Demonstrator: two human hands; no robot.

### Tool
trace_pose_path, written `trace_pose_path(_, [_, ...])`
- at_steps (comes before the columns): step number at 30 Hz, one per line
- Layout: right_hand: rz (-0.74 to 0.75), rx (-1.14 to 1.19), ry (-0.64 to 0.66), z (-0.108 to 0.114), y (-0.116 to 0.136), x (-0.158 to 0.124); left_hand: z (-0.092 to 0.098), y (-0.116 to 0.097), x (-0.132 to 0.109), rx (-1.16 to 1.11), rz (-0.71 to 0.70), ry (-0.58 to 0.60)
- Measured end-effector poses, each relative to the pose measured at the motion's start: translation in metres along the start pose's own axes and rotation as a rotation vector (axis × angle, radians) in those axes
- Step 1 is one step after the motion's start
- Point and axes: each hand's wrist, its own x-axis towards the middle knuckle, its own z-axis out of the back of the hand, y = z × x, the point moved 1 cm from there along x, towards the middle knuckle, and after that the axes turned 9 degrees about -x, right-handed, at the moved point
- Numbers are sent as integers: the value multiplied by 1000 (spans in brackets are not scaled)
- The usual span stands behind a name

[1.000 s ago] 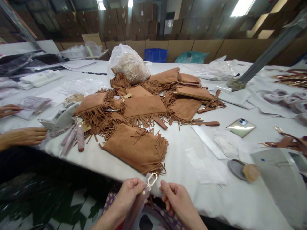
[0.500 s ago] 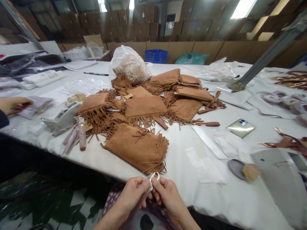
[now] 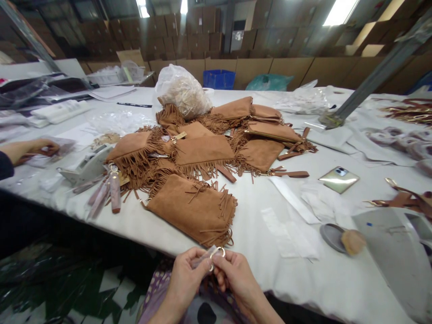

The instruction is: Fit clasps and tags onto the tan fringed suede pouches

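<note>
At the table's front edge, my left hand and my right hand are close together, fingers pinched. Between them they hold a gold-coloured metal clasp with a rounded loop. A piece of clear plastic wrap sticks out of my left fingers beside the clasp. Whatever hangs below the clasp is mostly hidden by my hands. Just beyond my fingertips lies a brown suede pouch with fringe, flat on the table. More fringed pouches are piled behind it.
Wrapped straps hang over the front edge by a grey tape dispenser. At the left, a co-worker's hand touches a plastic bag. A phone, a round grey dish and a slanted metal post are to the right.
The clasp has turned slightly between my fingers, and my left hand has shifted a little. The co-worker's hand has moved right, onto the plastic bag. The pouches lie as before.
</note>
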Motion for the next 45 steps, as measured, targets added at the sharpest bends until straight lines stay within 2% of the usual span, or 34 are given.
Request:
trace_pose_path(3, [-8, 89, -22, -1, 0, -1, -1, -3, -7, 210, -227, -26])
trace_pose_path(6, [-19, 213, -6, -4, 0, -3, 0, -6, -10, 485, -401, 73])
trace_pose_path(10, [18, 223, 14, -8, -1, -4, 0, -18, -8, 693, -467, 145])
trace_pose_path(12, [36, 186, 1, -8, 0, -4, -1, -21, -8, 694, -461, 171])
trace_pose_path(14, [31, 172, -22, -5, 2, -4, 6, -15, -13, 623, -445, 227])
trace_pose_path(16, [22, 170, -49, 2, 6, -3, 24, 3, -23, 542, -409, 265])
trace_pose_path(19, [15, 149, -83, 14, 9, -1, 72, 38, -44, 534, -264, 269])
trace_pose_path(21, [22, 121, -92, 21, 9, 0, 103, 52, -55, 581, -137, 292])
trace_pose_path(23, [33, 94, -85, 23, 9, 0, 120, 48, -57, 590, -98, 173])
trace_pose_path(24, [36, 82, -77, 23, 9, 0, 120, 39, -53, 565, -110, 78])
trace_pose_path(26, [36, 62, -53, 20, 10, -1, 102, 16, -40, 465, -158, -78])
trace_pose_path(27, [38, 53, -41, 18, 11, -3, 86, 4, -31, 416, -174, -76])
trace_pose_path(28, [44, 47, -32, 17, 12, -4, 66, -6, -22, 380, -187, -41])
trace_pose_path(30, [76, 49, -18, 14, 14, -6, 27, -18, -7, 332, -172, 116])
trace_pose_path(32, [114, 45, -13, 14, 14, -7, -3, -18, 2, 232, -92, 230])
trace_pose_path(33, [130, 36, -14, 14, 13, -8, -12, -14, 4, 174, -41, 262])
trace_pose_path(35, [149, 3, -20, 14, 9, -7, -18, -4, 4, 57, 48, 290])
trace_pose_path(39, [135, -13, -2, 8, -1, -5, -9, 5, -3, -178, 157, 332])
trace_pose_path(42, [95, 55, 29, 4, -5, -3, -6, 4, -5, -291, 229, 303])
trace_pose_path(45, [67, 153, -10, 13, -1, -4, -8, 4, -3, -305, 259, 255])
